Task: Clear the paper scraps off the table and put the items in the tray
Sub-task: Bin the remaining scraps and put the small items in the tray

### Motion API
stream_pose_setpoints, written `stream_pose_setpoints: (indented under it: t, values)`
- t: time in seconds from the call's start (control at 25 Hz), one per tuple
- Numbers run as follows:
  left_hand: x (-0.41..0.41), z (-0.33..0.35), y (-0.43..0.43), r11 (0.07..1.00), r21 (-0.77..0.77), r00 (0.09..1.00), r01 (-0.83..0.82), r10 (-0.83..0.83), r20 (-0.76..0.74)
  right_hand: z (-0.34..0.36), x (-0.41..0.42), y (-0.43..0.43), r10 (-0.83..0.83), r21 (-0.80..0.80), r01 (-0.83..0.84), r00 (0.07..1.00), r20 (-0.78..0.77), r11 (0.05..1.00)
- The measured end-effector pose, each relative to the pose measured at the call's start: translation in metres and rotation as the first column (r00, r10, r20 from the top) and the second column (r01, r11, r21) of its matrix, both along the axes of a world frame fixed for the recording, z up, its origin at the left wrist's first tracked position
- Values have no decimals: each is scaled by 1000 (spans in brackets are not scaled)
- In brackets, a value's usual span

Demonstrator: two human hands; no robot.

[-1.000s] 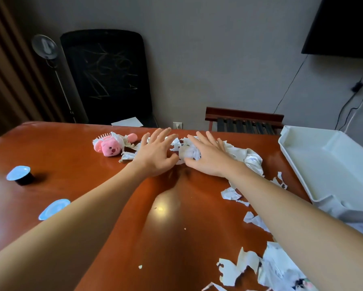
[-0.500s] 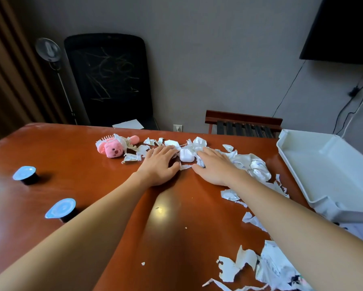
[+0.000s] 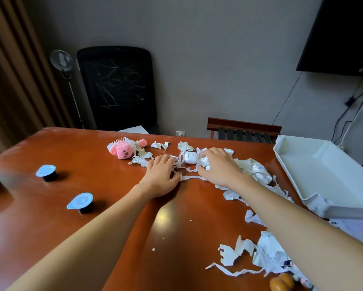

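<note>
Earbud case (image 3: 190,158) lies between our left hand (image 3: 161,177) and right hand (image 3: 218,168), nearer the right; all fingers (image 3: 205,153) curl round paper scraps (image 3: 192,177).

Count of objects on the worktop (image 3: 92,227):
- two hands, the left hand (image 3: 160,178) and the right hand (image 3: 218,168)
- two dark cups with blue lids, the farther cup (image 3: 47,172) and the nearer cup (image 3: 81,203)
- one pink plush toy (image 3: 124,152)
- one white comb (image 3: 118,141)
- one white earbud case (image 3: 190,158)
- one white tray (image 3: 323,175)
- one orange-brown object (image 3: 280,282), kind unclear
- paper scraps (image 3: 235,252), too many to count
</note>
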State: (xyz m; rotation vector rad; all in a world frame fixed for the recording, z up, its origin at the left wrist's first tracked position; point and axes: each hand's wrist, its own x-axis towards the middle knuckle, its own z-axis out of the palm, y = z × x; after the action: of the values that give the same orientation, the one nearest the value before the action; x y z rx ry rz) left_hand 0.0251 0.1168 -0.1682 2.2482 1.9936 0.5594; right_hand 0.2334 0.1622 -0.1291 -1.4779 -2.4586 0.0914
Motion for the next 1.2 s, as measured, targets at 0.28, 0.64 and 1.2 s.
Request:
stream_pose_setpoints:
  t: [0.28,0.64,1.2]
  values:
    - [-1,-7,2,999,50,1000,4,-3,-28,-24,-5,17,-17,-199,26,999,44,980]
    - [4,-5,-9,995,101,1000,20,-19,-12,-5,0,-14,35,-134,-25,996,77,991]
    - [-6,22,68,996,-11,989,88,-89,-120,15,23,60,-199,-261,221,974,107,940]
